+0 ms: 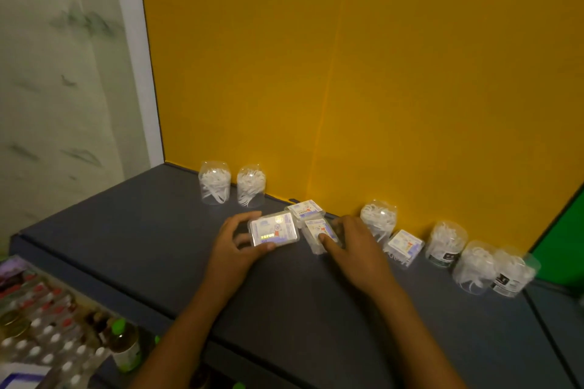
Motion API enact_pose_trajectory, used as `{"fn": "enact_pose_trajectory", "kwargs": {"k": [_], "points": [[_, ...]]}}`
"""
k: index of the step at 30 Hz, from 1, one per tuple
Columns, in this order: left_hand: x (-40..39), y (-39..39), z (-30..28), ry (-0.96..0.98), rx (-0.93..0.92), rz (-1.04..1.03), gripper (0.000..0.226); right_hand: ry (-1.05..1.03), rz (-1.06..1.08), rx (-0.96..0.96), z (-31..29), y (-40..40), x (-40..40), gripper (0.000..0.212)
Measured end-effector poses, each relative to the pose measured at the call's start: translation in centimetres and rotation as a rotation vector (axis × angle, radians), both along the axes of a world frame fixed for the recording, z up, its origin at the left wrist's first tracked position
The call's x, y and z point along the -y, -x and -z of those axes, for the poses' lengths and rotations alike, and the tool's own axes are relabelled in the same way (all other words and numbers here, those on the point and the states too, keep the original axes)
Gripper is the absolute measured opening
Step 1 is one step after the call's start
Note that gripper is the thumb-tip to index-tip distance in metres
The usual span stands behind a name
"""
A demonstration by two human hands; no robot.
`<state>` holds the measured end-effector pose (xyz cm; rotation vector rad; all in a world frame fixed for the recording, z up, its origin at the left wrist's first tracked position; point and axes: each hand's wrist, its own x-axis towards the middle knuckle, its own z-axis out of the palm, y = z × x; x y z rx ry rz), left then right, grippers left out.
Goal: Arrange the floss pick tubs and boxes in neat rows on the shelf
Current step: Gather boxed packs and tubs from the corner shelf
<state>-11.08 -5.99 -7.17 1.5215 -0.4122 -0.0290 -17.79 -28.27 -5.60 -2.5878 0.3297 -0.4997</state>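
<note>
My left hand (235, 245) grips a flat clear floss box with a white and purple label (274, 228) on the dark shelf (142, 230). My right hand (354, 245) holds a second box (317, 232), thumb on its label. A third box (305, 208) lies just behind them against the yellow wall. A fourth box (404, 245) lies further right. Two clear tubs of white floss picks (215, 183) (251, 185) stand at the back left. Another tub (378, 218) stands right of my right hand, and three more (445, 243) (474, 267) (513, 273) run towards the right.
The yellow back panel (347, 73) closes off the shelf's rear, and a green panel (565, 246) stands at the right. Below the shelf's front edge at lower left are rows of small bottles (47, 335) and a green-capped bottle (124, 344).
</note>
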Motion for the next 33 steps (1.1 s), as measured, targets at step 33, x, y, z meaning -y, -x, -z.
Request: {"fn": "enact_pose_trajectory", "kwargs": {"k": [33], "points": [[0.8,4.7,-3.5,0.143,0.021,0.056,0.053,-0.889,0.059,0.263,-3.7,8.0,1.7,0.023]]}}
